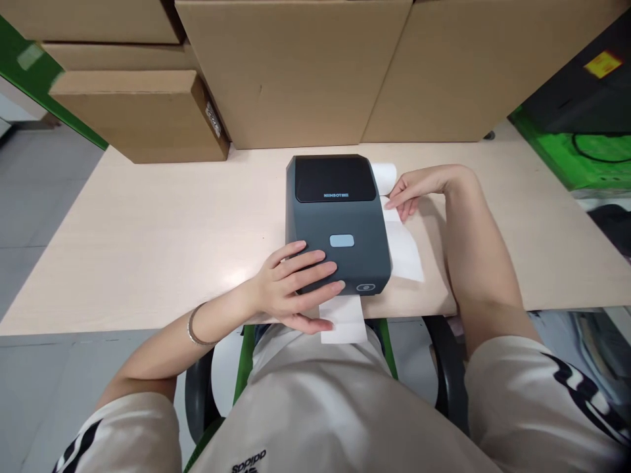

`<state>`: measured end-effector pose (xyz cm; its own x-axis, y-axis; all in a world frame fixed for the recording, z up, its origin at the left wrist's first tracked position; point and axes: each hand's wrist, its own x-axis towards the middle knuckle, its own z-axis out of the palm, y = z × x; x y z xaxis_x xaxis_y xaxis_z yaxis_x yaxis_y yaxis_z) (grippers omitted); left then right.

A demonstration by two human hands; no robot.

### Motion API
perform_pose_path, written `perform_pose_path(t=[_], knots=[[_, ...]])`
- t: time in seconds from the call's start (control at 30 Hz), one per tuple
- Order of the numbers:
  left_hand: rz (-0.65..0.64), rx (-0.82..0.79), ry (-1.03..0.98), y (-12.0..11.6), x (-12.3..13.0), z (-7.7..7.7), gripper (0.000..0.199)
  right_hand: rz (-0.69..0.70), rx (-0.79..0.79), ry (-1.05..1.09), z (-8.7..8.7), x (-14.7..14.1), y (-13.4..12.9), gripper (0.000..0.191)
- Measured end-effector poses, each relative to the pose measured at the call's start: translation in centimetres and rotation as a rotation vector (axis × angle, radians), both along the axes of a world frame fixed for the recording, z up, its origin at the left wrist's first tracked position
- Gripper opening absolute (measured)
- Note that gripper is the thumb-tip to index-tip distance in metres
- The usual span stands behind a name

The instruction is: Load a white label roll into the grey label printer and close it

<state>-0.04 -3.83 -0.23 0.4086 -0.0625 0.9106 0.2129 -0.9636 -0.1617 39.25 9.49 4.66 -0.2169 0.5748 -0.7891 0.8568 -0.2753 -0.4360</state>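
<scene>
A dark grey-blue label printer marked NIIMBOT stands near the table's front edge. Across its front left corner lies my left hand, fingers stretched over the top cover. The thumb of that hand touches the white label paper that hangs out of the printer's front, past the table edge. Beside the printer's back right, my right hand has its fingers closed at the edge of a loose white paper strip. Just behind that hand, a white paper roll is partly hidden by the printer.
Large cardboard boxes line the back of the pale wooden table. A flatter carton sits at the back left. On the right are a green surface and a black cable. Chair armrests flank my body.
</scene>
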Motion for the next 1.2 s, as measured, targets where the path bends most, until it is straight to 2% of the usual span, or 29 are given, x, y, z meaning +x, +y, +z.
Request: perform_pose_path(t=[0.2, 0.33, 0.5, 0.6, 0.77, 0.9, 1.0, 1.1, 1.2], knots=[[-0.062, -0.083, 0.011, -0.1, -0.1, 0.5, 0.044, -0.039, 0.026, 0.039, 0.3, 1.8, -0.4, 0.067], [-0.066, -0.082, -0.005, 0.0, 0.0, 0.6, 0.044, -0.029, -0.033, -0.029, 0.4, 0.5, -0.5, 0.078], [-0.081, -0.098, -0.014, 0.1, -0.2, 0.6, 0.042, -0.011, 0.030, -0.033, 0.9, -0.6, -0.4, 0.081], [-0.125, -0.148, 0.013, 0.1, -0.5, 0.7, 0.046, -0.056, 0.073, -0.124, 2.8, -0.4, -1.3, 0.079], [-0.140, -0.182, 0.025, 0.1, -0.6, 0.9, 0.047, -0.055, 0.382, -0.060, 8.0, -1.6, -5.1, 0.070], [-0.130, -0.184, 0.013, 0.1, -0.5, 1.0, 0.042, 0.067, 0.662, -0.118, 10.7, -4.7, -9.0, 0.071], [-0.130, -0.191, 0.016, 0.1, -0.5, 1.0, 0.041, 0.203, 0.828, 0.029, 11.2, -7.8, -11.6, 0.077], [-0.136, -0.197, 0.015, 0.1, -0.6, 1.0, 0.040, 0.335, 0.770, 0.163, 10.6, -10.5, -13.2, 0.077], [-0.154, -0.216, 0.016, 0.1, -0.7, 0.9, 0.043, 0.424, 0.650, 0.187, 9.5, -12.1, -13.4, 0.076]])
